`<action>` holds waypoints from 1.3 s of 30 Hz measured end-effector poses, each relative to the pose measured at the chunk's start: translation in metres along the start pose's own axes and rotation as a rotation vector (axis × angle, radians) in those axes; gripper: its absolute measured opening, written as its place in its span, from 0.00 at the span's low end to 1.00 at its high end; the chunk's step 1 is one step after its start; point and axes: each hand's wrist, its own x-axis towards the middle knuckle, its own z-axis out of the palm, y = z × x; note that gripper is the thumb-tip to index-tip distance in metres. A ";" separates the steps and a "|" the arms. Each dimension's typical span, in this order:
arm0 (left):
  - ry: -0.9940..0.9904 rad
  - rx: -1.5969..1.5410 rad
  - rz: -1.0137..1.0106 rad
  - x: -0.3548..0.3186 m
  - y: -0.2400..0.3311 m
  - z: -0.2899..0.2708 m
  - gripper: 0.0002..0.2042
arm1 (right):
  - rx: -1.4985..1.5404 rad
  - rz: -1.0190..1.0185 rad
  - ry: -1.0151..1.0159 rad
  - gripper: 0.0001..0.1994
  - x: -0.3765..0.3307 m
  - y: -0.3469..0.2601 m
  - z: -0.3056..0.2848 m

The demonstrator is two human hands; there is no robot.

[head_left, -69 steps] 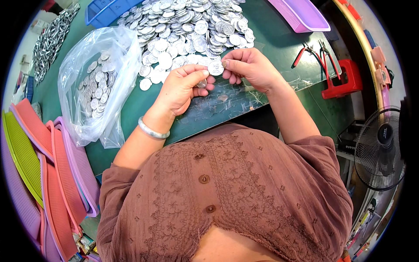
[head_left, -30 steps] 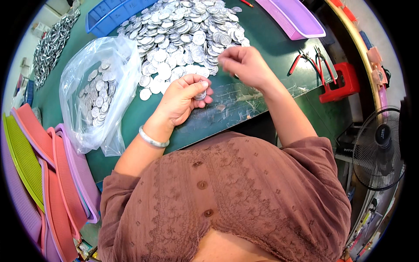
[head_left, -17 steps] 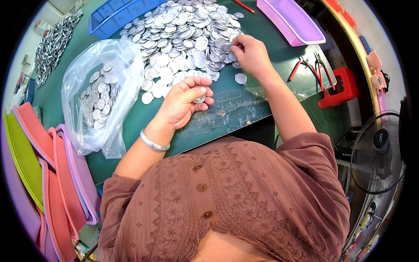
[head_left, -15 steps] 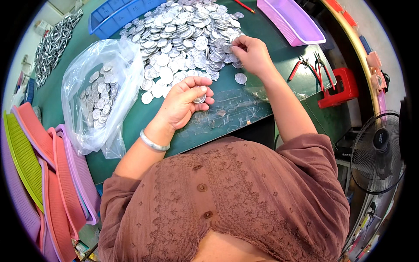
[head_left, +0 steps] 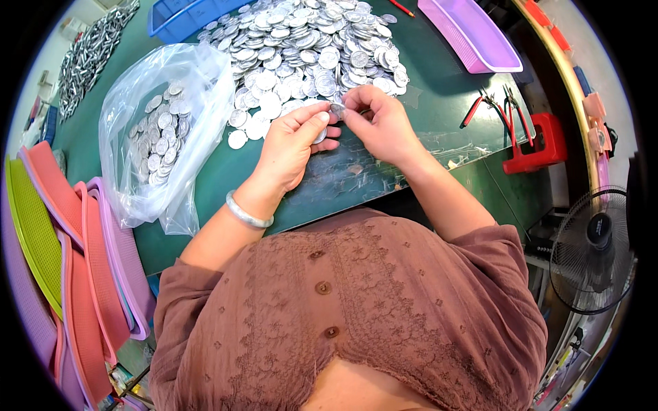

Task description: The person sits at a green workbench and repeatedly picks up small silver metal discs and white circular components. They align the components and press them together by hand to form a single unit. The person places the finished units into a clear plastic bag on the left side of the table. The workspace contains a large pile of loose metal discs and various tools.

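Silver round medals, some with a small loop at the rim, lie in a large pile (head_left: pixel 301 48) on the green table. My left hand (head_left: pixel 295 140), with a pale bangle at its wrist, is closed around a few medals (head_left: pixel 320 136) just in front of the pile. Close beside it, my right hand (head_left: pixel 380 123) pinches one medal (head_left: pixel 336 109) between thumb and forefinger, at the left fingertips. Left of the pile, a clear plastic bag (head_left: pixel 205 130) stands open with many medals (head_left: pixel 163 133) inside.
A blue bin (head_left: pixel 181 26) and a purple basket (head_left: pixel 473 34) stand behind. Red-handled pliers (head_left: pixel 510 116) lie right, near a red stool-like object (head_left: pixel 541 147). Stacked colored baskets (head_left: pixel 96 274) are at left, a fan (head_left: pixel 593 250) at right. Metal pieces (head_left: pixel 92 58) heap at far left.
My right hand has come from the pile's right edge toward the left hand, now with a medal at its fingertips. The left hand still holds its medals. The whole view has shifted slightly.
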 end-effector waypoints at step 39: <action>-0.060 -0.059 -0.102 0.004 0.002 -0.010 0.08 | 0.623 0.274 -0.128 0.11 -0.005 -0.001 -0.021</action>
